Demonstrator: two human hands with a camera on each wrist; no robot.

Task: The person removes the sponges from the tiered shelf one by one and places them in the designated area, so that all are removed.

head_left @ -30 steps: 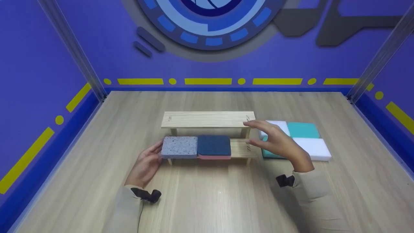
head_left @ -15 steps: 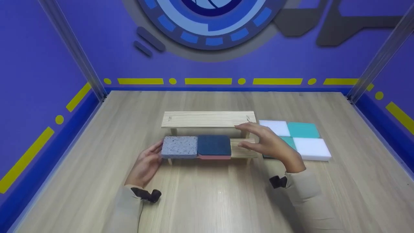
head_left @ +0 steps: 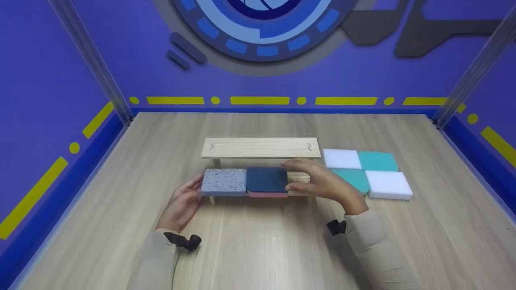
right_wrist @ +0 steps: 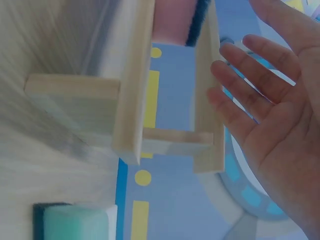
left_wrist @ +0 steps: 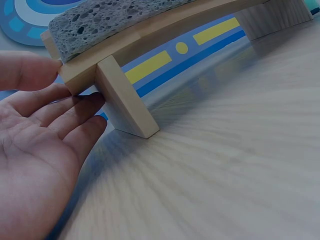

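Observation:
A two-step wooden stand (head_left: 260, 148) sits mid-table. On its lower board lie a grey speckled sponge (head_left: 224, 182) at the left and a pink scouring sponge (head_left: 267, 180), dark blue pad up, right against it. My left hand (head_left: 183, 206) holds the left end of that board; in the left wrist view the thumb is at the board's corner and the fingers (left_wrist: 82, 117) reach under it beside the leg. My right hand (head_left: 328, 181) has thumb and fingers spread, fingertips right at the scouring sponge's right edge. The right wrist view shows its palm and the sponge's pink side (right_wrist: 172, 20).
Right of the stand, white sponges (head_left: 390, 184) and green-topped sponges (head_left: 377, 161) lie in a two-by-two block on the wooden table (head_left: 258, 249). Blue panels (head_left: 258, 88) with yellow marks wall in the table's back and sides.
My right hand has moved left over the lower board, from its bare right end to the scouring sponge's edge. My left hand and the sponges have stayed in place.

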